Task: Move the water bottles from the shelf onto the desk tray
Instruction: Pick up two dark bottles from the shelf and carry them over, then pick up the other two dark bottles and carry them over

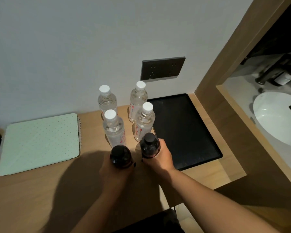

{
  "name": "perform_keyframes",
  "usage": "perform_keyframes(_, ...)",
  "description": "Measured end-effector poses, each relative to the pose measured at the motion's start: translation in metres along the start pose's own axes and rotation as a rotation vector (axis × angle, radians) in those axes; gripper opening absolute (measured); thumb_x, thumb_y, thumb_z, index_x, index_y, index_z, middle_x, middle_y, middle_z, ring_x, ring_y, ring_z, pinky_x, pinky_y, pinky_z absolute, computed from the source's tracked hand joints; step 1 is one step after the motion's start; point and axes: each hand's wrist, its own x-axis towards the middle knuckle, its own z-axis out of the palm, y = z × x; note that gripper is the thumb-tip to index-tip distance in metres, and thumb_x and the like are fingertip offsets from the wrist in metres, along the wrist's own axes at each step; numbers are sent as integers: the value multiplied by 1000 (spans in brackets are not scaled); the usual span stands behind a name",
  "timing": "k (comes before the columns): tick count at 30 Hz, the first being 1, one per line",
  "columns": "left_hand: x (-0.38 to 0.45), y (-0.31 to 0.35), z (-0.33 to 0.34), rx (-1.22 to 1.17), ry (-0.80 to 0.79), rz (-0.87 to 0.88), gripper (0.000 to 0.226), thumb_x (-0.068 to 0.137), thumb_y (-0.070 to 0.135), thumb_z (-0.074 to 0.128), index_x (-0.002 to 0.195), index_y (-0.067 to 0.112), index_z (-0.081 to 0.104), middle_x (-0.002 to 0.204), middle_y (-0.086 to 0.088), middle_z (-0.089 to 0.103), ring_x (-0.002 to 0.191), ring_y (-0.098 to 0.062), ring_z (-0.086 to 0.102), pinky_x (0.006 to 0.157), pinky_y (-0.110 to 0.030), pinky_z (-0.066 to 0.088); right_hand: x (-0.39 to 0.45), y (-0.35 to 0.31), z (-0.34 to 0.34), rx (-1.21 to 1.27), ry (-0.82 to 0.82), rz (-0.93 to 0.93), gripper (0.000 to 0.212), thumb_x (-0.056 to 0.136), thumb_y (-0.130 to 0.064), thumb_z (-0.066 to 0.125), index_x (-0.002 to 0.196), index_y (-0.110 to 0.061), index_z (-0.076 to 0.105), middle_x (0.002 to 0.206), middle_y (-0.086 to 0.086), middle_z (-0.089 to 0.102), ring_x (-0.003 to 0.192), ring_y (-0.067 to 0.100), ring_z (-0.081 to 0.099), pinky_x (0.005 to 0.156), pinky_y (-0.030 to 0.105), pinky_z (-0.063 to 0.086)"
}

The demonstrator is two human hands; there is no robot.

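Left hand (114, 170) grips dark bottle (120, 156), fingers curled round it. Right hand (161, 157) grips second dark bottle (149, 145) same way, fingers wrapped on its side. Both dark bottles upright over wooden surface (40, 190). Four clear water bottles (113, 128) (white caps) stand on surface just left of black tray (183, 125). Nearest right one touches tray edge. Green dotted pad (39, 142) lies far left.
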Motion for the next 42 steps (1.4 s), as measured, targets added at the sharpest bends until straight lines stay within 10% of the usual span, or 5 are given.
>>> perform_keyframes(14, -5, 21, -19, 2, -55, 103, 78, 64, 26, 86, 127, 17, 42, 121, -1, 57, 106, -9, 50, 92, -27, 43, -1, 4, 2, -7, -46, 48, 76, 62, -21, 85, 123, -27, 39, 120, -5, 54, 116, 15, 52, 83, 20, 45)
perform_keyframes(23, -30, 93, -52, -19, -77, 417, 57, 81, 23, 71, 128, 35, 42, 126, 18, 47, 119, -4, 44, 95, -23, 41, -46, -38, -28, -64, 51, -189, 82, 81, -43, 68, 147, -33, 20, 156, -7, 14, 145, 10, 9, 114, 31, 17)
perform_keyframes(42, -126, 223, 90, 471, -478, 1152, 58, 99, 38, 36, 150, 28, 12, 157, 16, 9, 142, 5, -4, 111, -16, 2, -166, 22, -266, -704, 500, -134, 81, 94, -50, 41, 151, -18, -6, 160, 2, -13, 145, 18, -17, 117, 36, -6)
